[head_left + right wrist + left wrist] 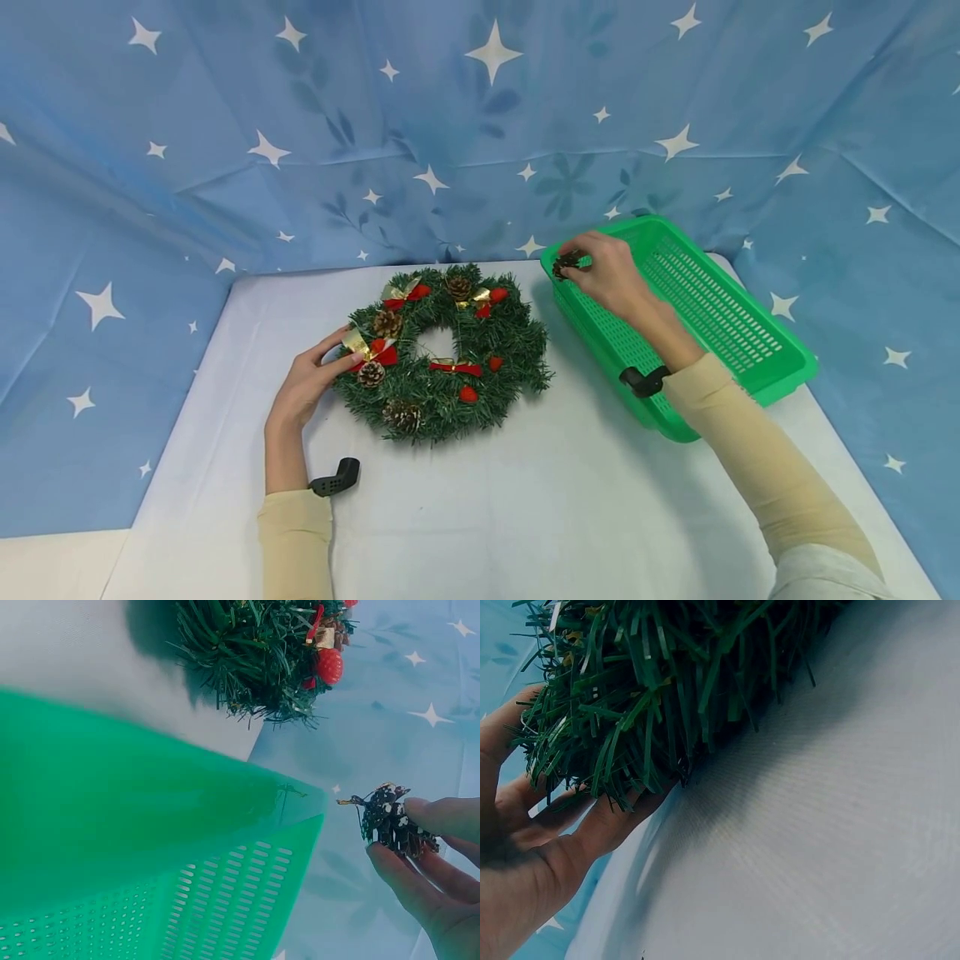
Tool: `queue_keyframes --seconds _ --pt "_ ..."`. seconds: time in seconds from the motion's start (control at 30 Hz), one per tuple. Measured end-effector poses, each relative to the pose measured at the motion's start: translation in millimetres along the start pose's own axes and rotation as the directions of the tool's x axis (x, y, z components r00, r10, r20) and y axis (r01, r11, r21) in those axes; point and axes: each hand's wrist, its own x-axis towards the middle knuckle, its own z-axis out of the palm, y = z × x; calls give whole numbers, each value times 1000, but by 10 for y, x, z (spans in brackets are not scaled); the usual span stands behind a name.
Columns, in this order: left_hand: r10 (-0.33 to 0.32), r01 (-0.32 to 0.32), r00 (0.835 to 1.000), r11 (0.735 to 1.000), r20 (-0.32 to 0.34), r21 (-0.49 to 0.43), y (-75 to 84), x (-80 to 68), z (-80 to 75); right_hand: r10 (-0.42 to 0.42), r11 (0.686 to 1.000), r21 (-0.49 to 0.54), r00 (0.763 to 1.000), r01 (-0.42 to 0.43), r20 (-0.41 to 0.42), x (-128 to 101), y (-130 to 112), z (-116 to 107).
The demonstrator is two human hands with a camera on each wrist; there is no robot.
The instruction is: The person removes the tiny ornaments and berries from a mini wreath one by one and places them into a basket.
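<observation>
A green wreath point(517, 350) with red bows, red berries and several pine cones lies on the white table. My left hand point(303, 383) holds its left edge, thumb over the top near a red and gold bow point(375, 354). In the left wrist view, fingers point(607, 825) reach under the green needles point(652, 697). My right hand point(611, 271) pinches a loose pine cone point(394, 821) between thumb and fingertips, over the far left corner of the green basket point(780, 375). A thin gold tie sticks out from the cone in the right wrist view.
The slotted basket stands at a slant on the right of the table, close to the wreath's right side. A blue curtain point(450, 108) with white stars hangs behind and along both sides. White cloth point(480, 517) covers the table in front.
</observation>
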Motion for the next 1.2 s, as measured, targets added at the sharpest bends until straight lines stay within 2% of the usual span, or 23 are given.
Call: queue_keyframes --seconds 0.97,1.2 --pt "13 -13 1000 1000 4 -4 -3 7 1 25 997 -67 999 -22 37 52 181 -142" --pt "8 -8 1000 1000 -2 7 -5 1 5 1 997 -78 998 4 65 44 245 -160"
